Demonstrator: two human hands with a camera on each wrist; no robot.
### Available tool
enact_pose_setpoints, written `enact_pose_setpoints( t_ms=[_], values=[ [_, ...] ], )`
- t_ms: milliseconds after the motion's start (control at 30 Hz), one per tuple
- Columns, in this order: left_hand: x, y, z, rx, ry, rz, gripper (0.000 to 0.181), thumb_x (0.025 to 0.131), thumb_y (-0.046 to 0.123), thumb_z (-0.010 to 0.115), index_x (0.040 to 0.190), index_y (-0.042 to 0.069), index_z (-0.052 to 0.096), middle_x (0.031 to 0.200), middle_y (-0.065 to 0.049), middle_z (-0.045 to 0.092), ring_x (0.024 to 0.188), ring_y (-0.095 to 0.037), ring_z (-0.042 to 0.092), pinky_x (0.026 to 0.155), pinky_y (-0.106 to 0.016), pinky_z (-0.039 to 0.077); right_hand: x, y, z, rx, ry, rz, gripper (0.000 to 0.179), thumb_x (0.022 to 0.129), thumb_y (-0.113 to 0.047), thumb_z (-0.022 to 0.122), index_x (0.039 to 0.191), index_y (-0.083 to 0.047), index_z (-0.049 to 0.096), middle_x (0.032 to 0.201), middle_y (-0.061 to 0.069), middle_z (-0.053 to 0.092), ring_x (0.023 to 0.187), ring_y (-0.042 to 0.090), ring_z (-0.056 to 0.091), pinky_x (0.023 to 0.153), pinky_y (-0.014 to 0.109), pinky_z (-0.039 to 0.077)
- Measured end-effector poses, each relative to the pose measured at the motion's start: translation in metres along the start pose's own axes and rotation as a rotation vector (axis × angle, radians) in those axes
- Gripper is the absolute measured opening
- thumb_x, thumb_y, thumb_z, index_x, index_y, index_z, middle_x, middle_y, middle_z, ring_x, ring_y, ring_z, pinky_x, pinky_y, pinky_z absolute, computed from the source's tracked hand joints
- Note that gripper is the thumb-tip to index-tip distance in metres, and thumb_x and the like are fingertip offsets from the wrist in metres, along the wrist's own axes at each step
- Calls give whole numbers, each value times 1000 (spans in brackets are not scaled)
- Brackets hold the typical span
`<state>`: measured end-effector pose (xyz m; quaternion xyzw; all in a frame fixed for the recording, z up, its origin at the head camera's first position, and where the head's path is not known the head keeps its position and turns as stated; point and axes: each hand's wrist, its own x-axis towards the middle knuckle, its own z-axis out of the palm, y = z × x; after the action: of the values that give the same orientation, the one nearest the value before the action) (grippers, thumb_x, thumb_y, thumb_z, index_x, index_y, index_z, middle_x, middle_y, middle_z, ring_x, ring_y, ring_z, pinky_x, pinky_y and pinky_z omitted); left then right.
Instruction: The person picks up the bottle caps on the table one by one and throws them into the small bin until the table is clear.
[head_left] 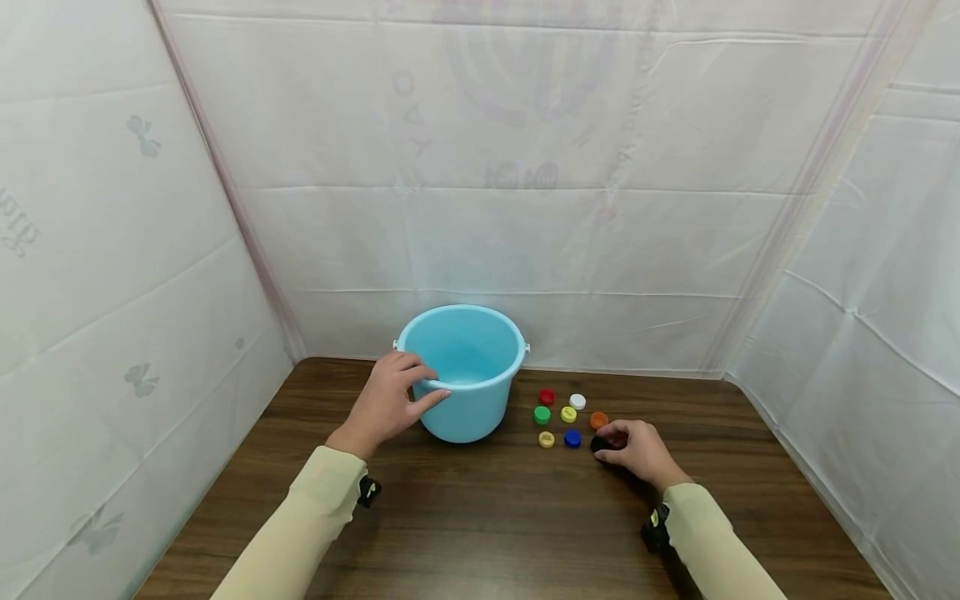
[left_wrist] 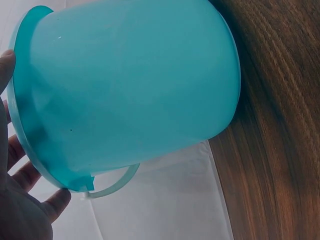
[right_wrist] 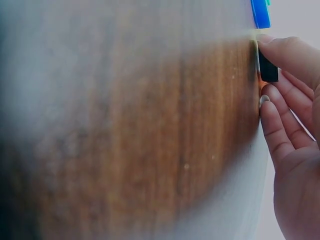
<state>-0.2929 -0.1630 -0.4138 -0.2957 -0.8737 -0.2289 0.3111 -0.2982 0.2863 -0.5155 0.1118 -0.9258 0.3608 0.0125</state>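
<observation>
A light blue bucket [head_left: 468, 417] stands upright near the back of the table. At its near left rim is my left hand [head_left: 386, 400], its fingers over the edge and its thumb outside; the left wrist view shows this hand [left_wrist: 25, 200] along the rim of the bucket [left_wrist: 135, 80]. To the right, my right hand [head_left: 637, 450] pinches a black bottle cap [head_left: 600, 444] at table level. In the right wrist view, thumb and fingers sit on either side of the black cap [right_wrist: 268, 66], and a blue cap [right_wrist: 260, 14] shows just beyond.
Loose caps lie between bucket and right hand: red [head_left: 547, 397], white [head_left: 577, 402], green [head_left: 542, 415], bright yellow [head_left: 568, 414], orange [head_left: 598, 420], pale yellow [head_left: 546, 439] and blue [head_left: 573, 438]. White sheeting [head_left: 480, 242] hangs behind the brown wooden table [head_left: 480, 525].
</observation>
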Motion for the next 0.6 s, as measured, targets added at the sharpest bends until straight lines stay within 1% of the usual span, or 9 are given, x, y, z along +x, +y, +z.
enact_pose_setpoints(
  t_ms=[300, 367, 600],
  values=[
    [0, 0, -1, -4, -2, -4, 25, 81, 35, 88, 92, 15, 78, 91, -2, 68, 92, -23, 61, 101, -54, 49, 0, -2, -2, 31, 2, -3, 29, 83, -16, 86, 110, -8, 76, 107, 7, 75, 90, 15, 68, 76, 27, 58],
    [0, -1, -1, -3, -3, -4, 25, 81, 35, 88, 92, 15, 78, 91, -2, 68, 92, -23, 61, 101, -54, 49, 1, -2, -3, 27, 5, -14, 29, 84, -17, 86, 110, -7, 76, 106, 7, 75, 90, 15, 69, 77, 27, 58],
    [1, 0, -1, 1, -5, 6, 25, 82, 36, 87, 91, 15, 78, 91, -2, 68, 92, -23, 61, 99, -54, 49, 2, -2, -5, 17, 24, -18, 28, 84, -18, 86, 109, -11, 77, 104, 4, 75, 90, 14, 69, 76, 24, 58]
  ],
)
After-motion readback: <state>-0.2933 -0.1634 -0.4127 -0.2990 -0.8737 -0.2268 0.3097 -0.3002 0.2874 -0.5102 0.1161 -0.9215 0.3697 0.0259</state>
